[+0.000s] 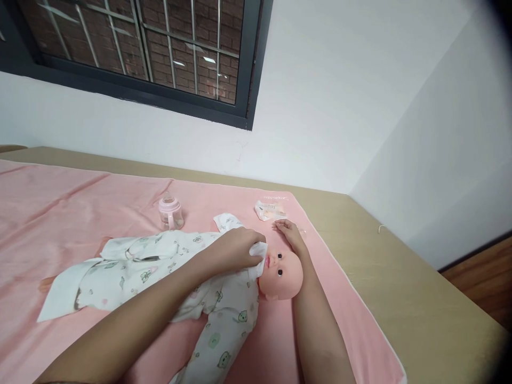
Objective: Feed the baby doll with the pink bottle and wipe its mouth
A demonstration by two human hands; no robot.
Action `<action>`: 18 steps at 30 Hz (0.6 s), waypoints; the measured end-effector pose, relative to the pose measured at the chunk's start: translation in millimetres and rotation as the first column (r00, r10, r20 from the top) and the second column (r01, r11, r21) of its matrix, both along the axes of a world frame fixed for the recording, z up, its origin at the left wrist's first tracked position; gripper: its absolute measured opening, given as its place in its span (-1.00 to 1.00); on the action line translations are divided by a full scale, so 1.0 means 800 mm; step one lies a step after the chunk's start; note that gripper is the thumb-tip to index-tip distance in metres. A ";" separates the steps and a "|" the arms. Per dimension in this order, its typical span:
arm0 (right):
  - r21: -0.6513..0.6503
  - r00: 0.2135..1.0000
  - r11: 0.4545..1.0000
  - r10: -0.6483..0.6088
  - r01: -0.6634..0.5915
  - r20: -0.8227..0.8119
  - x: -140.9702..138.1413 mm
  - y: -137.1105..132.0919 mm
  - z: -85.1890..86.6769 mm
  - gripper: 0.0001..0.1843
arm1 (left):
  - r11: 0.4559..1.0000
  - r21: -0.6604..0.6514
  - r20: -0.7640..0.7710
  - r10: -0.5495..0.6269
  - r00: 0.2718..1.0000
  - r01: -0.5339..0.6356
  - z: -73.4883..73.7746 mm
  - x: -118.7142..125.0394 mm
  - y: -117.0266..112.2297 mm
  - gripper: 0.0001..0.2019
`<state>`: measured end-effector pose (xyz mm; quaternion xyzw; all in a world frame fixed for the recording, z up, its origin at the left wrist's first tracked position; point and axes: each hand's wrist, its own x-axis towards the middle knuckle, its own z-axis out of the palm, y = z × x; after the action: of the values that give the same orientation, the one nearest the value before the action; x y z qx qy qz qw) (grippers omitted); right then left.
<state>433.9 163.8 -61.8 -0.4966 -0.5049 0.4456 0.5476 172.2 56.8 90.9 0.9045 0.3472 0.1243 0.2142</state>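
Note:
A baby doll (280, 274) in a white printed sleepsuit (160, 272) lies on its back across a pink cloth (60, 213), head to the right. My left hand (236, 249) is closed on a white wipe (258, 250) pressed at the doll's mouth and chin. My right hand (290, 234) lies flat, fingers stretched out, against the far side of the doll's head, holding nothing.
A small pink baby bottle (170, 212) stands on the cloth behind the doll. A packet of wipes (271, 209) lies near the cloth's far right corner. The tan table (420, 304) ends at the white walls behind and at the right, with wooden floor beyond.

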 end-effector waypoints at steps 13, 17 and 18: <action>0.004 1.000 1.000 0.009 -0.009 -0.011 0.000 -0.002 0.002 -0.63 | 0.998 0.059 0.029 0.017 0.999 -0.019 -0.012 0.004 0.011 -0.87; -0.002 1.000 1.000 0.004 -0.004 -0.011 0.000 -0.002 0.003 -0.65 | 0.999 0.053 0.014 0.011 1.000 -0.011 -0.010 0.005 0.012 -0.81; -0.003 1.000 1.000 0.004 -0.004 -0.011 0.000 -0.002 0.003 -0.66 | 0.999 0.053 0.016 0.009 1.000 -0.010 -0.010 0.005 0.012 -0.81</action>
<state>434.1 161.9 -59.4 -0.4939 -0.5023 0.4500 0.5488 176.0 66.6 83.1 0.9072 0.3462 0.1417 0.1926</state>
